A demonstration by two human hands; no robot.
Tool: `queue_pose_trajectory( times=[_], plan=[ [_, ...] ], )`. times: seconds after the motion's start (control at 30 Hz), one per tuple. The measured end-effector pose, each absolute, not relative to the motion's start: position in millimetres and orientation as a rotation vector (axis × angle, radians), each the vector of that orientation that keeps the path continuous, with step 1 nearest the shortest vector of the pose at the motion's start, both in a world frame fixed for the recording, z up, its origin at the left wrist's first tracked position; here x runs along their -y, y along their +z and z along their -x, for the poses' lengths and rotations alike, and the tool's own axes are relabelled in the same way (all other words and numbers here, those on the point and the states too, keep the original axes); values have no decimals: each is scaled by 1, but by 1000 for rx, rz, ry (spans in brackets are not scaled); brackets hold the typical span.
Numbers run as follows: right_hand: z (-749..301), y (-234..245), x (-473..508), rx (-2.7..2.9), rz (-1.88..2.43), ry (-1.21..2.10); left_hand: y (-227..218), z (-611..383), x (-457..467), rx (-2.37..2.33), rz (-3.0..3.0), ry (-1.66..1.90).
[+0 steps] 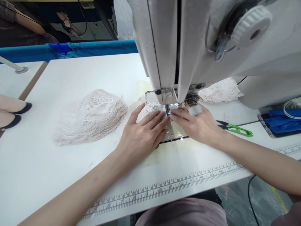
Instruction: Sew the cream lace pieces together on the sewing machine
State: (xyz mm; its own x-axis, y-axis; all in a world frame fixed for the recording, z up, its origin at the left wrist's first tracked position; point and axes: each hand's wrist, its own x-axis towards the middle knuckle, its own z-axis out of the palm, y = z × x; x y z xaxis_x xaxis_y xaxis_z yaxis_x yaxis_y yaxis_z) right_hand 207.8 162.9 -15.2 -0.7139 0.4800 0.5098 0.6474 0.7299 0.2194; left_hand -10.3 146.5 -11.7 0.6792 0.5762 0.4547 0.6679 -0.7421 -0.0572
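Lying flat on lace (151,106) left of the metal foot (167,108), the left hand (143,133) is nearer, the right hand's (198,125) grip unclear.

R hand (199,126) — pt. hidden behind sewing mach. knob (195,110).

Sewing workshop. Evidence: big sewing machine (162,53) over a white table (47,175), ruler scale (162,190) marked along its front edge. Green-handled snips (242,130) lie right of the needle, toward that edge. Lace pile (94,116) sits left of the machine. Blue cloth (101,47) runs along the far edge; past the far left corner, another person's arm (29,22) shows.
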Motion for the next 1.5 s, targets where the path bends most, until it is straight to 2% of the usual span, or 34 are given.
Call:
queue_pose_trajectory(
  times=[0.6,0.8,1.0,1.1,1.2,1.3,1.4,1.5],
  plan=[
    [-208,-14,-161,2535,915,-580,-16,11,-149,1010,2684,-605],
    [-207,-14,-162,2501,852,-580,-11,13,-151,1041,2666,-709],
    [-197,-13,-154,2569,777,-309,-8,21,-157,1131,2615,-522],
    [-199,-5,-152,2488,754,-482,-1,24,-152,1055,2521,-459],
    [-203,2,-149,2353,800,-688,7,24,-148,946,2438,-572],
    [-201,3,-143,2431,799,-568,8,23,-151,856,2510,-652],
    [-198,-1,-138,2519,771,-398,2,23,-156,847,2644,-583],
    [-197,-1,-137,2538,949,-378,-4,23,-159,913,2739,-583]
  ],
)
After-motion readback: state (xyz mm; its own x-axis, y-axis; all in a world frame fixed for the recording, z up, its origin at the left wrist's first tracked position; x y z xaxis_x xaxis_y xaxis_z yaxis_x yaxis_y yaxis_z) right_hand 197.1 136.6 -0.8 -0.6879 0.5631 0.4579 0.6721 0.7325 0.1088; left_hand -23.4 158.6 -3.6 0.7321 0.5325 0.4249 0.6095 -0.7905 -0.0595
